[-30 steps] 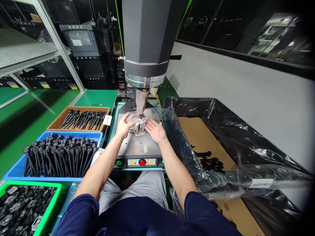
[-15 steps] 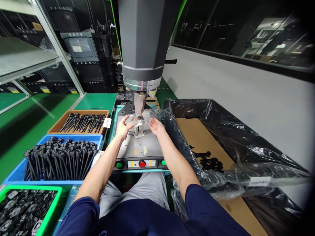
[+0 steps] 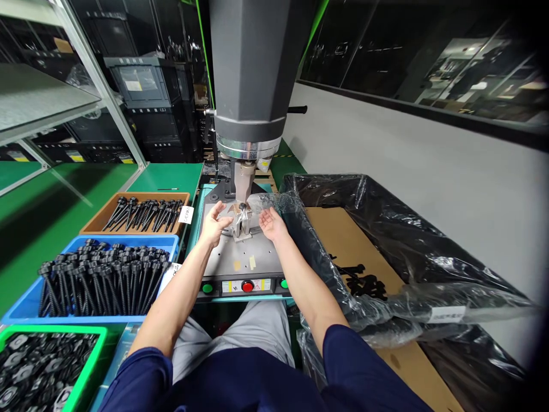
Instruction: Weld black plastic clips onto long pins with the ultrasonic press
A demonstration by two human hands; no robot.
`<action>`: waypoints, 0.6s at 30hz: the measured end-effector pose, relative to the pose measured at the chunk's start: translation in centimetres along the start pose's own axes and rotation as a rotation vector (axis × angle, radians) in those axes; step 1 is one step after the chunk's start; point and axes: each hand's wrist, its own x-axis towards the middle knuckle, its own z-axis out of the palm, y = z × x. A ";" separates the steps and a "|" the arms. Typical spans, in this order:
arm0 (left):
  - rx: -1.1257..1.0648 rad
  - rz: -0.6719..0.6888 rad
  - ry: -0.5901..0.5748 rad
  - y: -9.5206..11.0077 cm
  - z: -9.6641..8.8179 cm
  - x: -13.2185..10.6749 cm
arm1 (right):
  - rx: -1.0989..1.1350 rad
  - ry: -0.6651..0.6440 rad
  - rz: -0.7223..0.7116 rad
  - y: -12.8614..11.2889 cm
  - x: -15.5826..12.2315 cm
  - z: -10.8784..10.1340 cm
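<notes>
My left hand (image 3: 215, 224) is at the left of a metal fixture (image 3: 242, 228), thumb and fingers apart, with nothing visible in it. On the fixture's other side my right hand (image 3: 271, 224) is held palm inward, its fingers loosely bent and nothing seen in its grasp. A small black part (image 3: 242, 206) sits at the top of the fixture, right under the tapered metal horn (image 3: 244, 182) of a press machine (image 3: 251, 74). Clear plastic film (image 3: 268, 201) spans the area around the fixture and the fingertips; whether the fingers touch it I cannot tell.
Left of the machine are an orange tray (image 3: 92, 225) and a blue bin (image 3: 71, 246) of black ribbed stems, plus a green bin (image 3: 100, 343) of black discs. A plastic-lined box (image 3: 343, 220) stands right. Control buttons (image 3: 247, 286) line the machine's front.
Both hands stay almost in place beside the fixture. The bright glare over the fixture's top has faded, and the black part there shows more plainly. The view has shifted slightly.
</notes>
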 end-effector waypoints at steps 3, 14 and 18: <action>0.015 -0.011 0.016 0.1 0.0 -0.3 | -0.003 -0.012 0.004 -0.1 -0.5 0.0; -0.099 -0.108 0.024 0.3 -0.6 -2.1 | 0.029 -0.045 0.037 0.4 -2.3 -1.3; -0.144 -0.158 0.040 0.5 -0.6 -2.5 | 0.043 -0.031 0.036 0.2 -2.6 -1.3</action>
